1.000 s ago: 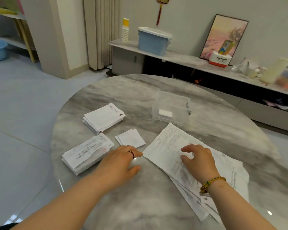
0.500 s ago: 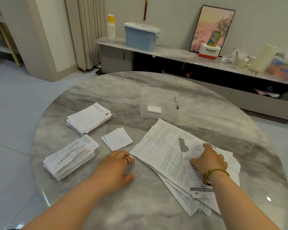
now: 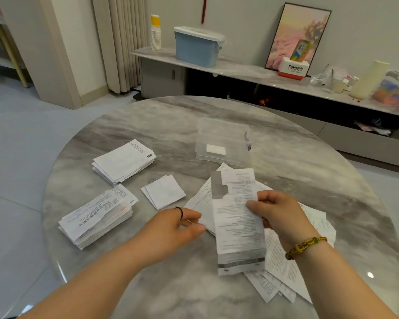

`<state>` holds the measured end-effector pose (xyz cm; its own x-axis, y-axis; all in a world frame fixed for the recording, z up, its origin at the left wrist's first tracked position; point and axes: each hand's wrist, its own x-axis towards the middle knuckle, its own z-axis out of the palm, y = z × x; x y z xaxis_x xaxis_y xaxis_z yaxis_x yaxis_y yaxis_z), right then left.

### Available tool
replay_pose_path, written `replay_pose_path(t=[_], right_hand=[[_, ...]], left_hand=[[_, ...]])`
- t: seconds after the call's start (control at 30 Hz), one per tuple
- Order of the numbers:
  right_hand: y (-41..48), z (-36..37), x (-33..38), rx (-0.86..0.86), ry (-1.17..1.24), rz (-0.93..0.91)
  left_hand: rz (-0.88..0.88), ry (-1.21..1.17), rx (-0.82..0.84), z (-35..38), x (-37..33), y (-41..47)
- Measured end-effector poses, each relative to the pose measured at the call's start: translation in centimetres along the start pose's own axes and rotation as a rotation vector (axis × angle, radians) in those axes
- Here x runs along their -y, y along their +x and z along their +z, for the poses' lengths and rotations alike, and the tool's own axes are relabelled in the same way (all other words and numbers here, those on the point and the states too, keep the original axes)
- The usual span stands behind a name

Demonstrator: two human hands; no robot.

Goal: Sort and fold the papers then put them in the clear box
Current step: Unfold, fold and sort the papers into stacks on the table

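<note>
Hands: right hand (image 3: 279,217) pinches long printed paper strip (image 3: 237,240); left hand (image 3: 168,229) loosely curled over marble table (image 3: 148,125).

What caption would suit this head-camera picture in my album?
Right hand holds a long printed slip above the loose papers, left hand beside it, clear box waiting beyond.

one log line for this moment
phase: sorting | right hand: pinches long slip | left hand: relaxed near slip | clear box: white piece inside
</note>
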<state>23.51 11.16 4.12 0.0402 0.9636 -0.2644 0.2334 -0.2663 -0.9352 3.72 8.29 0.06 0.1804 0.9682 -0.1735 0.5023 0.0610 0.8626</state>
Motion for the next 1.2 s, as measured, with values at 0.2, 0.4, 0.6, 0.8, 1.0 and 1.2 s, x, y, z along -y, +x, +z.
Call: replay_pose_path(t=[0.2,0.4,0.6,0.8,1.0,1.2], right_hand=[[-0.9,2.2,-0.3,0.098,0.127,0.025],[-1.5,2.9,-0.3,0.321,-0.019,0.074],[-1.3,2.8,-0.4,0.366,0.087,0.077],[-0.9,2.6,-0.7,0.389,0.248,0.093],[-0.7,2.8,-0.9,0.344,0.293,0.085],[-0.6,3.1,-1.0,0.330,0.314,0.105]], left_hand=[[-0.144,-0.385,0.042,-0.2,-1.4,-0.5],[-0.200,-0.498,-0.039,-1.5,-1.9,-0.9],[-0.190,-0.643,-0.008,-2.2,-1.7,-0.9],[-0.176,-0.788,0.033,-2.6,-1.9,-1.0],[-0.156,-0.769,-0.012,-2.8,-1.9,-1.0],[-0.111,-0.658,-0.151,-2.4,-2.0,-0.8]])
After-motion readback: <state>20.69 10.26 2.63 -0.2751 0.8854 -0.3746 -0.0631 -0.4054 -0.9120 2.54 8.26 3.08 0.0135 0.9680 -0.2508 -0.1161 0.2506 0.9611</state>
